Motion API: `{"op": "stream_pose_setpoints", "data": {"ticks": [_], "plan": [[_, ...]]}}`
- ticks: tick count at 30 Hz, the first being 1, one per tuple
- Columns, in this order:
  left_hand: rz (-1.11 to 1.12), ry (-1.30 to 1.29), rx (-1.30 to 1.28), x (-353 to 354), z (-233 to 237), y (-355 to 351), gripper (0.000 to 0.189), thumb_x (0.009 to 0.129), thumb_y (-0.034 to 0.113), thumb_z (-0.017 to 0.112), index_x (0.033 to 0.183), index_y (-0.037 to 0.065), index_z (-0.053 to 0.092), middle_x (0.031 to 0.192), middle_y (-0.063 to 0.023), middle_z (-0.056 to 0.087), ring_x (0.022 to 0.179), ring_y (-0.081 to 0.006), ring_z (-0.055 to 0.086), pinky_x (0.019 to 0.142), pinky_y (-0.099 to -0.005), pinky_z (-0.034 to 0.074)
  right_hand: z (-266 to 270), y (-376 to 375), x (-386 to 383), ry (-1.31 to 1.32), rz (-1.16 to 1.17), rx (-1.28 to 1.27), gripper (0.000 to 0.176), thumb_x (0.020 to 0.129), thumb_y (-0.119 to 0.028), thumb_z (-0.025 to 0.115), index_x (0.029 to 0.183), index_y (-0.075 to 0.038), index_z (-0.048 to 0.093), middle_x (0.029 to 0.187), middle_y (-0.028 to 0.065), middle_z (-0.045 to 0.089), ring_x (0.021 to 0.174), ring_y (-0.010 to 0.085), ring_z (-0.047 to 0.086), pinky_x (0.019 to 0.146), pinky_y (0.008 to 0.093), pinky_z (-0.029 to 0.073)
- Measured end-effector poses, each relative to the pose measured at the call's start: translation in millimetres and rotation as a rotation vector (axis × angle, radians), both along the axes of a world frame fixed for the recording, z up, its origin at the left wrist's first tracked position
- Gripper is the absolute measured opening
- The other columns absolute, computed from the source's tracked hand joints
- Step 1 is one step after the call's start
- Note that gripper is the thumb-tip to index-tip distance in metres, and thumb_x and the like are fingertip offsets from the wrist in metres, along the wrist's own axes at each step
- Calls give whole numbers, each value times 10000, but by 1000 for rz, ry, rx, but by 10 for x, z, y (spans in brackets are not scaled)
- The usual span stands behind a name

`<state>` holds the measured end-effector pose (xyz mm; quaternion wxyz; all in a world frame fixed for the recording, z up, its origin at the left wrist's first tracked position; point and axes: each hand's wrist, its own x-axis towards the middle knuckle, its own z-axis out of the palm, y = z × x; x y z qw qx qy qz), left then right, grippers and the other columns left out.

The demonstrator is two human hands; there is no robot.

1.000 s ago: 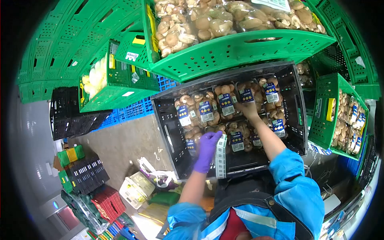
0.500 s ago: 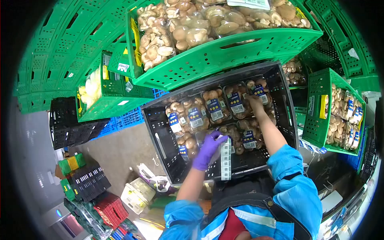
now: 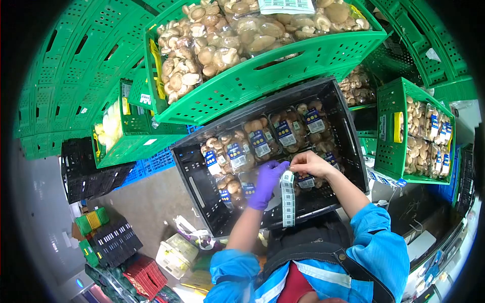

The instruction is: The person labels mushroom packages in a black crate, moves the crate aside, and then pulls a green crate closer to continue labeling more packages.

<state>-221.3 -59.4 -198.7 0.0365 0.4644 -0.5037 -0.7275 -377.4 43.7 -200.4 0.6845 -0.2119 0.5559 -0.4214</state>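
Observation:
Purple-gloved, my left hand (image 3: 269, 183) is closed on a strip of stickers (image 3: 288, 202), which hangs down over the near part of the black crate (image 3: 242, 117). My bare right hand (image 3: 309, 164) meets it at the strip's top end, thumb and fingertips pinched together; whether a sticker is between them is too small to tell. Below and around both hands, packs of mushrooms (image 3: 260, 143) with blue labels lie in rows inside the crate. Some packs in the near row are partly hidden by my hands.
A green crate of mushrooms (image 3: 273, 83) stands beyond the black crate. Another green mushroom crate (image 3: 386, 136) is at the right, and a green crate with pale produce (image 3: 146, 146) at the left. A white basket (image 3: 177, 255) sits low left.
My right hand has come back from the far-right packs to the top of the sticker strip, beside my left hand. The view has shifted slightly, and the crates appear further left.

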Motion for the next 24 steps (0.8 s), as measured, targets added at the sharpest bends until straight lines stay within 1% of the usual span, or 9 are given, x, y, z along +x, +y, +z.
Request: {"op": "stream_pose_setpoints", "data": {"ticks": [2, 3, 5, 8, 10, 14, 18, 20, 24], "plan": [[-125, -61, -132, -61, 128, 15, 274, 775, 297, 680, 715, 47, 585, 629, 16, 527, 577, -66, 444, 520, -249, 365, -5, 42, -65, 125, -75, 25, 199, 784, -207, 644, 869, -27, 638, 682, 8, 596, 573, 77, 520, 497, 220, 421], [-141, -38, -85, -66, 177, 14, 236, 766, 263, 691, 731, 52, 592, 646, 10, 550, 585, -67, 478, 532, -238, 381, 208, -9, -156, 268, -168, 177, 167, 799, -181, 614, 867, -28, 631, 669, 17, 589, 534, 92, 524, 463, 232, 413], [-127, -12, -37, -3, 120, 14, 208, 761, 232, 694, 748, 50, 596, 665, 5, 563, 605, -71, 498, 549, -232, 391, -494, 12, -435, 299, -686, 167, 173, 823, -218, 569, 857, -52, 603, 614, 25, 550, 477, 102, 510, 424, 234, 386], [-76, -25, 91, 127, 94, 21, 201, 743, 181, 712, 818, 31, 602, 729, -12, 591, 665, -84, 535, 605, -233, 421, -1109, -86, -764, 538, -906, 192, 314, 837, -329, 579, 950, -38, 541, 726, 79, 587, 613, 172, 566, 539, 327, 430], [-49, -30, 105, 211, 34, 27, 247, 739, 202, 718, 859, 23, 597, 757, -22, 597, 692, -95, 545, 643, -241, 436, -1135, -222, -778, 988, -970, 346, 368, 826, -310, 575, 1009, 3, 510, 828, 154, 629, 831, 356, 593, 738, 412, 428], [-39, -107, 206, 279, 170, 57, 228, 739, 174, 721, 863, 30, 595, 759, -18, 591, 687, -98, 551, 635, -244, 446, -1137, -295, -791, 1030, -825, 526, 407, 829, -368, 551, 1084, -60, 477, 953, 223, 615, 933, 405, 570, 788, 452, 440], [-47, -28, 182, 392, 58, 92, 221, 733, 153, 725, 866, 36, 594, 760, -21, 598, 694, -101, 562, 632, -248, 447, -1040, -351, -844, 1100, -664, 699, 402, 829, -401, 529, 1001, -39, 495, 926, 219, 625, 895, 386, 593, 753, 472, 461], [-46, -20, 179, 421, 42, 101, 210, 741, 151, 717, 867, 37, 593, 764, -21, 599, 696, -102, 563, 635, -246, 447, -1055, -319, -892, 1124, -519, 743, 525, 831, -469, 493, 1120, -31, 470, 951, 201, 630, 914, 374, 595, 781, 455, 466], [-32, -2, 175, 479, 36, 98, 212, 766, 150, 687, 916, 26, 602, 794, -29, 613, 736, -101, 567, 667, -239, 446, -997, -277, -917, 1106, -359, 833, 564, 832, -491, 476, 1156, -30, 503, 999, 184, 627, 944, 359, 594, 806, 431, 466]]}}
